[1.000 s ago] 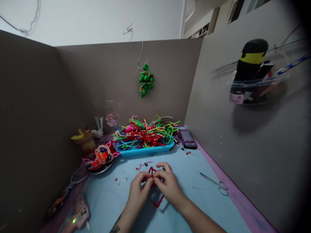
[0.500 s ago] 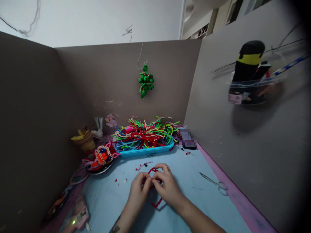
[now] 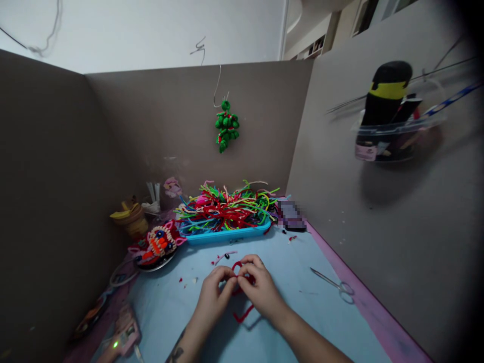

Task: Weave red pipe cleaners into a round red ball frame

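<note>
My left hand [image 3: 216,292] and my right hand [image 3: 260,290] meet over the blue table cover, fingertips pinched together on a red pipe cleaner [image 3: 244,314]. The pipe cleaner bends into a loop that shows above and between the fingers. Its loose end hangs below my right hand with a hooked tip. Where the fingers grip, the strand is partly hidden. Just beyond the hands lie a pink scrap piece [image 3: 226,257] and a small black bead-like bit.
A blue tray [image 3: 230,235] heaped with colourful pipe cleaners stands behind. Scissors [image 3: 333,283] lie right; a phone [image 3: 291,217] sits at back right. A red and orange figure [image 3: 159,244] rests on a dish at left. A pink device [image 3: 126,330] glows green. Grey panels enclose the table.
Both hands have shifted slightly, still pinching the red pipe cleaner. Its loop stands a little more open above the fingers, and the loose end has swung slightly.
</note>
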{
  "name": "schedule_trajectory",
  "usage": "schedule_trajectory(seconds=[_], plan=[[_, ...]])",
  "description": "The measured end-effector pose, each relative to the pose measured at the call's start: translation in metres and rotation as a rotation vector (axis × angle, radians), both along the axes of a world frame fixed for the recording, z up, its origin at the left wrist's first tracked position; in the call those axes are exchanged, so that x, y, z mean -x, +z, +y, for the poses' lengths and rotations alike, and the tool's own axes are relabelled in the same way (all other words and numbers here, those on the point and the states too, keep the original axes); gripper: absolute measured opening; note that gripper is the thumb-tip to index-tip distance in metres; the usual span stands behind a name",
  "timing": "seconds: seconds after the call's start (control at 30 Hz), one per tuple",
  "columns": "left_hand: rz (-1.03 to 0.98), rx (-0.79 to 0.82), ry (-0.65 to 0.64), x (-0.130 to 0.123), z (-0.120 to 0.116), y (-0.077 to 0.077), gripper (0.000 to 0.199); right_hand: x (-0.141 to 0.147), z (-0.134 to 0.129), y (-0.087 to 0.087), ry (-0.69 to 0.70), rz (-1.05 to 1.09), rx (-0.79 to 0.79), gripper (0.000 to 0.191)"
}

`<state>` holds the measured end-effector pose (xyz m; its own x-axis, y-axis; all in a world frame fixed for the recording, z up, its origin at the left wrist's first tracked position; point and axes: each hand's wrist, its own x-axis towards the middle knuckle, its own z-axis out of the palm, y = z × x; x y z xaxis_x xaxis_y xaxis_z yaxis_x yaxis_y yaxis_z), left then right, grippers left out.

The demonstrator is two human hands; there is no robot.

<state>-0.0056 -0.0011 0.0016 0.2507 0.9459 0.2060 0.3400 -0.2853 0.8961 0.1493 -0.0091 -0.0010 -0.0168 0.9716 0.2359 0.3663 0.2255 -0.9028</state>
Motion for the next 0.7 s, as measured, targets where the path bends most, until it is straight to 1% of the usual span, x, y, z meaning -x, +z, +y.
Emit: schedule_trajectory(seconds=[0.13, 0.3, 0.47, 0.7], plan=[[0.065, -0.066, 0.030, -0.0013, -0.0016, -0.0011, 0.017, -0.0009, 0.0005, 0.0013, 0.033, 0.054, 0.035, 0.012], [0.095, -0.089, 0.076, -0.0034, -0.0035, 0.0016, 0.019, -0.0001, -0.0026, 0.0026, 0.057, 0.057, -0.013, 0.011], [0.078, -0.041, 0.088, -0.0044, -0.0039, 0.0004, 0.022, 0.0003, -0.0052, 0.0005, 0.056, 0.003, -0.080, 0.014], [0.006, 0.048, 0.148, -0.0075, -0.0052, 0.0026, 0.019, 0.0023, -0.0069, 0.0005, 0.038, -0.070, -0.129, 0.017]])
